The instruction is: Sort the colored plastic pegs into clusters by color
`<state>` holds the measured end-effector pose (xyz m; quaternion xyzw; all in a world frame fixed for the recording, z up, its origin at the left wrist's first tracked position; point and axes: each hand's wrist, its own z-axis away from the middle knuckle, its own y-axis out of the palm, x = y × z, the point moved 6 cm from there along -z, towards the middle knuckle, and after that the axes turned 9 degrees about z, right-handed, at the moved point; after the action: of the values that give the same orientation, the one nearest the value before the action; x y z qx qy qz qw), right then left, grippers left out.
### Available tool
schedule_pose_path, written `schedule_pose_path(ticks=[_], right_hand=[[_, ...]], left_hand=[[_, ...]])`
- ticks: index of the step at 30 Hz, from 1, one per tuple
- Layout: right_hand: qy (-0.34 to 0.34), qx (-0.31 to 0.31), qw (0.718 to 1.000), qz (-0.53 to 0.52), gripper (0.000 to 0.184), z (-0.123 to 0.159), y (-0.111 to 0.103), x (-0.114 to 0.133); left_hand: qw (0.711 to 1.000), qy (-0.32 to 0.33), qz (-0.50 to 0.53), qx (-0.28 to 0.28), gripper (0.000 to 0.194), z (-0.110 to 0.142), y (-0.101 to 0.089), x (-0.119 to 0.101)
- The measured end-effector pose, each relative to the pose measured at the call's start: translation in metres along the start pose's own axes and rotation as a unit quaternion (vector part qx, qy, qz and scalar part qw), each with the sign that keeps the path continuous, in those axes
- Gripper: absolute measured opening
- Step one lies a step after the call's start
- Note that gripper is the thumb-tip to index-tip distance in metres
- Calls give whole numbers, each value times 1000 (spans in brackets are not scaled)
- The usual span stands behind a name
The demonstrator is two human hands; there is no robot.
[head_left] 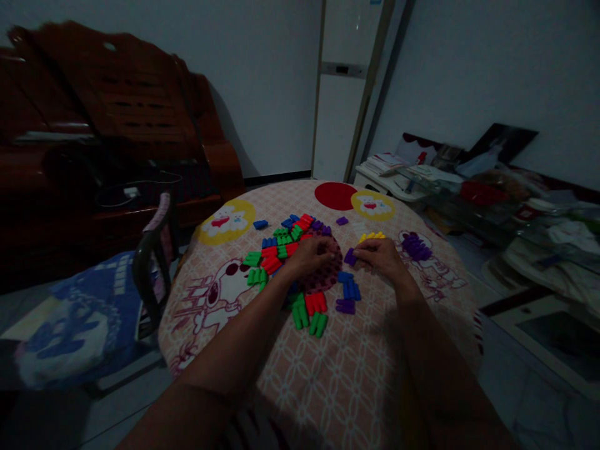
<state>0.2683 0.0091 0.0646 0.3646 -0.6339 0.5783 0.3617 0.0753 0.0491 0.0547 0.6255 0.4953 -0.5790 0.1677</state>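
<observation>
The right hand (382, 256) pinches a purple piece (350, 256), a purple cluster (417, 246) seemingly gathered rightward, mixed pieces (270, 264) ungrouped left of the half-curled left hand (313, 255), its hold unclear.

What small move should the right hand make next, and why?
The right hand should probably carry its purple piece to the purple cluster. It already holds the piece, and the cluster lies to the hand's right, with several of the same colour together. The yellow pieces are grouped too, so matching by colour seems sensible.
</observation>
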Motion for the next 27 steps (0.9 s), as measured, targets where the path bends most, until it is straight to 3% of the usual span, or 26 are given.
schedule_pose_path(ticks=[3, 7, 10, 14, 19, 27], right_hand=[[5, -161, 987, -15, 33, -3, -44, -14], [12, -400, 914, 69, 32, 14, -113, -34], [35, -479, 864, 150, 29, 28, -148, -46], [48, -447, 849, 276, 23, 28, -157, -56], [74, -363, 849, 377, 28, 16, -132, -63], [60, -313, 829, 460, 29, 6, -113, -67]], left_hand=[[998, -41, -41, -26, 11, 0, -9, 13], [995, -63, -80, 17, 14, 2, -6, 27], [994, -48, -94, 39, 16, 3, -2, 28], [994, -46, -92, 39, 16, 3, -2, 28], [992, -47, -109, 41, 15, 2, -3, 25], [991, -51, -112, 53, 17, 3, -1, 22]])
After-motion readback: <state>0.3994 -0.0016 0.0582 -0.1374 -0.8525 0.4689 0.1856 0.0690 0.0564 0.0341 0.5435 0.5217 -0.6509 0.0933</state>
